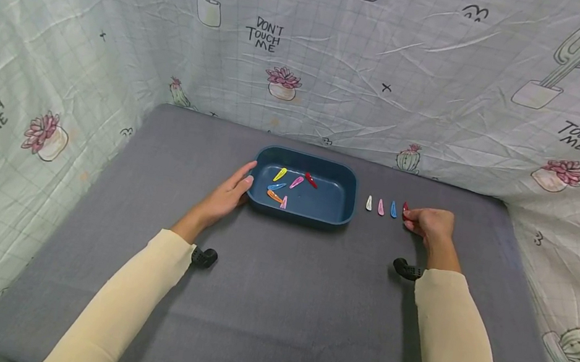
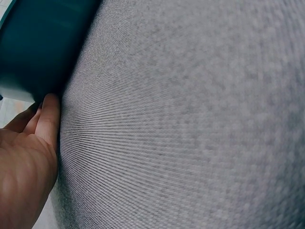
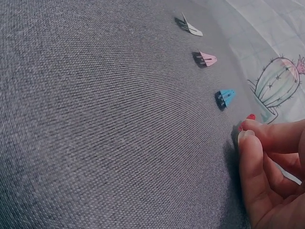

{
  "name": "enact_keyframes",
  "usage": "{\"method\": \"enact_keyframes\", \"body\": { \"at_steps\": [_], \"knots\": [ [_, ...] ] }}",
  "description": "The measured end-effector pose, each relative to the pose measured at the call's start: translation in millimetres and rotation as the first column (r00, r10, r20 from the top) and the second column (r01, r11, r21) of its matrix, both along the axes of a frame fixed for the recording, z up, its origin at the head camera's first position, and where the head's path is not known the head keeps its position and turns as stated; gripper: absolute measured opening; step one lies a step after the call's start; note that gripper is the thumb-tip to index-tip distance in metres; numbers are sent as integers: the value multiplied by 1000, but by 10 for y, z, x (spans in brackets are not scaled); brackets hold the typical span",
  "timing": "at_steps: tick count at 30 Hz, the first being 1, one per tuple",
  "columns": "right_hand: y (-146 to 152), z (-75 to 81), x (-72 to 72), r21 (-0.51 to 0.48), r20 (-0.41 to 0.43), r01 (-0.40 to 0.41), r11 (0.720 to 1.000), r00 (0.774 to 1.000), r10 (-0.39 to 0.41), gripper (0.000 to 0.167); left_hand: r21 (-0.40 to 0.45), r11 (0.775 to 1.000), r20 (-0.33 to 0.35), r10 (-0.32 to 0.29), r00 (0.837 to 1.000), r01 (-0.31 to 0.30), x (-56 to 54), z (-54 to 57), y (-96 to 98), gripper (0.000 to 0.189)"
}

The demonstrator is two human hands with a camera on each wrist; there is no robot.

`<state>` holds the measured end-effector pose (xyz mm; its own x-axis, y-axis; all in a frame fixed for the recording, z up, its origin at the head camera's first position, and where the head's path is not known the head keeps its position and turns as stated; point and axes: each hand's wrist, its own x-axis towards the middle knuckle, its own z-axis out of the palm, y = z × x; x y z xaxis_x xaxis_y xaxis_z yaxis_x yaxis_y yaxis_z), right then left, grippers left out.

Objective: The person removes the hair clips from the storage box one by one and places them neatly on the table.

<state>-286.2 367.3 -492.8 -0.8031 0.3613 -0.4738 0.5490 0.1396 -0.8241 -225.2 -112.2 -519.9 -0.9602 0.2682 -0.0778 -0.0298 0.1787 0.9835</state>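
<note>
My left hand (image 1: 229,192) rests against the left end of a dark blue plastic bin (image 1: 343,198), its fingers lightly bent and touching the wall. In the left wrist view the fingertips meet the bin's lower edge. Inside the bin lie several hair clips, among them a yellow clip (image 1: 280,174), an orange clip (image 1: 274,195) and a dark red clip (image 1: 310,180). My right hand (image 1: 432,223) pinches a red hair clip (image 3: 251,117) between thumb and forefinger, low over the table. Left of it, a blue clip (image 1: 394,209), a pink clip (image 1: 381,207) and a white clip (image 1: 369,203) stand in a row.
The grey cloth-covered table (image 1: 282,305) reaches back to a pale printed curtain (image 1: 337,88), which hangs around its back and sides. Black wrist devices sit at both sleeves, such as the one on the right (image 1: 407,269).
</note>
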Motion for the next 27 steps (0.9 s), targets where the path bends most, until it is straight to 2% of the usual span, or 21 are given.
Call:
{"method": "enact_keyframes", "body": {
  "at_steps": [6,12,23,27],
  "knots": [
    [-16,10,2,48,4,-25,999,1000,25,11,-36,999,-1,7,1000,-7,7,19,11,56],
    [-10,16,-8,88,42,-56,995,998,52,20,-37,999,8,18,1000,-18,6,22,15,56],
    [46,32,-17,137,93,-98,986,992,86,20,-47,999,1,9,1000,-9,13,13,12,56],
    [64,86,0,141,59,-103,985,994,95,13,-37,999,-2,9,1000,-9,9,1,7,56]
  ]
}}
